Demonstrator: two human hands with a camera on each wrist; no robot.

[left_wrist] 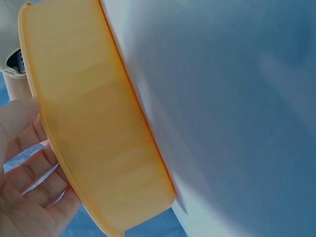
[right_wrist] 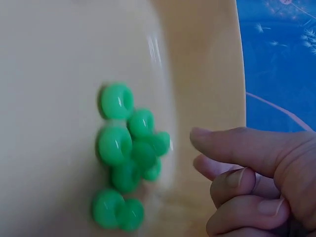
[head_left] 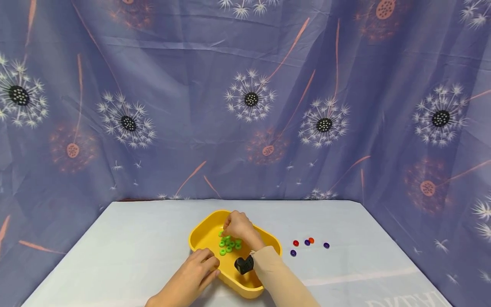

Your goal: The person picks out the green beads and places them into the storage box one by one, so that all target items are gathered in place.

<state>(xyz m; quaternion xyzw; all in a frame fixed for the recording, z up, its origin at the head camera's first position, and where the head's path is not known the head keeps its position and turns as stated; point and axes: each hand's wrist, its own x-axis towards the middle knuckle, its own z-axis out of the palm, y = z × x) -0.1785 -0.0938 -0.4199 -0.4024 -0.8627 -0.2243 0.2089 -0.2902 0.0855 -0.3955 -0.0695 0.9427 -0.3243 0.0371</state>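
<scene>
A yellow plastic basin (head_left: 209, 226) sits on the table, with several green ring-shaped beads (right_wrist: 114, 145) clustered on its floor. My left hand (head_left: 192, 275) holds the near left rim; the left wrist view shows the thumb at the edge and the fingers beyond it. Inside the basin, my right hand (head_left: 238, 224) hovers by the beads at the far side. In the right wrist view its thumb (right_wrist: 237, 145) and index finger stand slightly apart, and no bead shows between them. The other fingers bend loosely toward the palm.
Right of the basin lie several loose beads: a red bead (head_left: 296, 243), an orange bead (head_left: 311, 240) and some purple ones, such as a purple bead (head_left: 326, 245). A white cloth (head_left: 145, 238) covers the table. Behind hangs a blue-purple dandelion-print curtain (head_left: 192, 106).
</scene>
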